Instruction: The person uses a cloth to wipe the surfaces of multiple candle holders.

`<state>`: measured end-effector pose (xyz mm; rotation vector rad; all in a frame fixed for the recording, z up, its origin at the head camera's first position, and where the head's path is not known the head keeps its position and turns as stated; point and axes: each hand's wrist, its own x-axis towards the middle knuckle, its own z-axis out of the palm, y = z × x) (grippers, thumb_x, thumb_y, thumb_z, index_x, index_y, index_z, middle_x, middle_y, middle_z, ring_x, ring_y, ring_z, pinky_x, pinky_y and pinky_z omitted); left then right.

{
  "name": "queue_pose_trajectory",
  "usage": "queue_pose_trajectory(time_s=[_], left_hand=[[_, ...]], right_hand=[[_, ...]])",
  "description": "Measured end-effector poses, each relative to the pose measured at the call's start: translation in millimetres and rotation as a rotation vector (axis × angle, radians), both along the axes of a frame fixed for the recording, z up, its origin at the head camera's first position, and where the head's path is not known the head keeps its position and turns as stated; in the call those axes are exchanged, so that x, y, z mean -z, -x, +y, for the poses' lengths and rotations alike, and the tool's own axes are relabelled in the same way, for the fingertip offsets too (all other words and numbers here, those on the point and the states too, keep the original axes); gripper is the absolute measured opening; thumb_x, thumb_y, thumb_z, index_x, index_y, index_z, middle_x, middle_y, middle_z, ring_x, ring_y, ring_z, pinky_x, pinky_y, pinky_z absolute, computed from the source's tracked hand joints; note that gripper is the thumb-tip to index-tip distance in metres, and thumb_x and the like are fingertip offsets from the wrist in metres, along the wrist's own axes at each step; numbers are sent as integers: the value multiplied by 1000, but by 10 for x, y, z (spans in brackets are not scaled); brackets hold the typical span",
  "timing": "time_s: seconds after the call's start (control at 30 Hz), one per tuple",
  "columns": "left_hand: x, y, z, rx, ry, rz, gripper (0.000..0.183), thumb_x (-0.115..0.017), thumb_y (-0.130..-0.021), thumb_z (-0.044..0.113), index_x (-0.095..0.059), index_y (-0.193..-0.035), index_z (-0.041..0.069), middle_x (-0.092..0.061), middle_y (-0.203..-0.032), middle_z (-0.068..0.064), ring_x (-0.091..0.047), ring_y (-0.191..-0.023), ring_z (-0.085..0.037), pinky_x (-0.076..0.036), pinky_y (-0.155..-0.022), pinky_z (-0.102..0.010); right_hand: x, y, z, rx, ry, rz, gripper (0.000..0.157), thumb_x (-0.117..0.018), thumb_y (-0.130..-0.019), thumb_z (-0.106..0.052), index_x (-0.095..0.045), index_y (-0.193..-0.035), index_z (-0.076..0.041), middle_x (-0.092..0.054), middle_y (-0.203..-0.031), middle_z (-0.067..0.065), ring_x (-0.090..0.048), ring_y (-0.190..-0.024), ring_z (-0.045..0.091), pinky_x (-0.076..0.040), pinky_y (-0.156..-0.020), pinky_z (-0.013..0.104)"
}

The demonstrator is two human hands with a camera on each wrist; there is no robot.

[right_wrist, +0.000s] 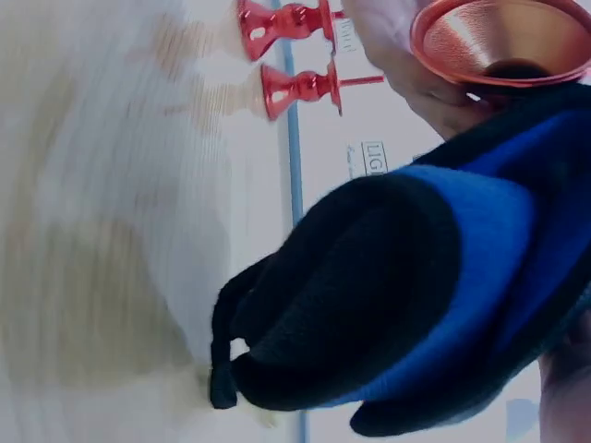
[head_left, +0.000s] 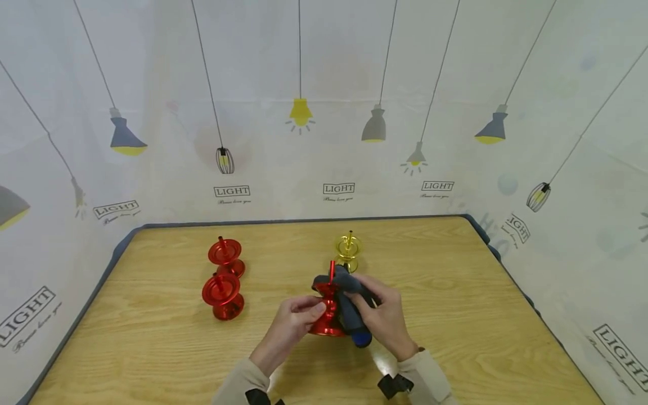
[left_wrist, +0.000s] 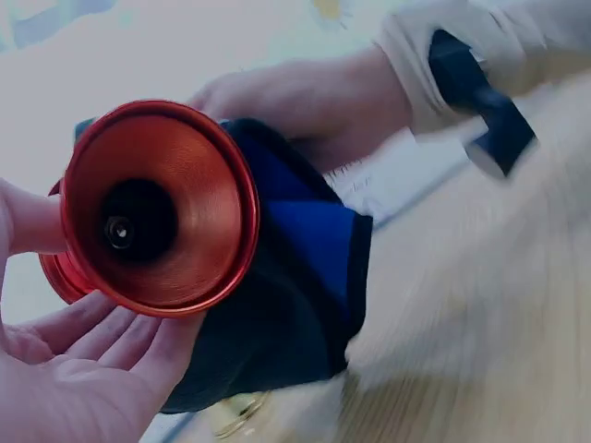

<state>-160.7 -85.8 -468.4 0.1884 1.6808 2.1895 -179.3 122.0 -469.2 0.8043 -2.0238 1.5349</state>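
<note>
My left hand grips a shiny red candle holder by its stem, above the table's near middle. In the left wrist view its hollow base faces the camera, with fingers below and thumb at the side. My right hand pinches a dark cloth with a blue inner side against the holder's upper dish, beside the upright spike. The cloth hangs in folds down the holder's right side. In the right wrist view it covers most of the right hand.
Two more red candle holders stand on the wooden table to the left, one behind the other. A gold candle holder is just beyond my hands. A white curtain printed with lamps encloses the table's back and sides.
</note>
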Motion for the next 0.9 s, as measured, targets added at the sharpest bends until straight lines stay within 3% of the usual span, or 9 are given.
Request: queue_pose_trajectory(time_s=[0.1,0.2,0.37,0.47,0.6,0.73,0.9], left_hand=[[-31,-25,15,-36,180,144,36,-65,-99,18,-65,-122,-10,-75,-104,-7,-70,-94,-8,-56,-81,-22],[-65,-47,51,-114,379,294,35,-73,-94,27,-72,-115,-1,-75,-107,-15,-72,-92,-14,-57,-79,-23],[-97,-78,94,-207,507,330,35,-82,-86,34,-76,-107,7,-77,-100,-10,-73,-84,-15,-59,-73,-25],[-106,-77,98,-231,510,328,34,-82,-86,32,-77,-107,6,-77,-98,-11,-74,-82,-16,-59,-73,-25],[-129,-67,89,-207,452,308,33,-80,-88,26,-76,-109,1,-77,-99,-15,-75,-86,-21,-59,-75,-26],[-132,-30,43,-114,329,227,34,-75,-93,21,-72,-114,-6,-76,-102,-17,-73,-88,-15,-58,-78,-25],[-103,6,-23,4,193,109,45,-67,-98,24,-63,-125,-12,-75,-103,-6,-68,-91,-7,-54,-83,-24]], right_hand=[[-57,-7,1,48,-102,139,34,-76,-81,12,-73,-112,-2,-76,-106,16,-74,-100,21,-54,-93,19],[-108,-17,-10,87,-186,257,40,-77,-77,14,-73,-113,-3,-76,-104,14,-75,-96,29,-54,-95,20],[-120,-32,-30,87,-213,289,40,-78,-77,13,-72,-113,-3,-76,-104,13,-75,-95,29,-54,-93,21],[-101,-26,-28,85,-200,268,37,-77,-78,11,-73,-112,-3,-76,-104,13,-75,-96,30,-53,-95,18],[-74,-9,-10,84,-171,238,36,-77,-79,10,-73,-112,-4,-76,-105,14,-75,-97,29,-51,-96,17],[-53,0,19,60,-107,172,36,-77,-81,12,-73,-113,-3,-76,-106,16,-74,-101,22,-53,-94,17],[-37,-3,37,2,-12,84,35,-74,-83,13,-72,-115,-1,-75,-108,19,-71,-105,11,-55,-90,19]])
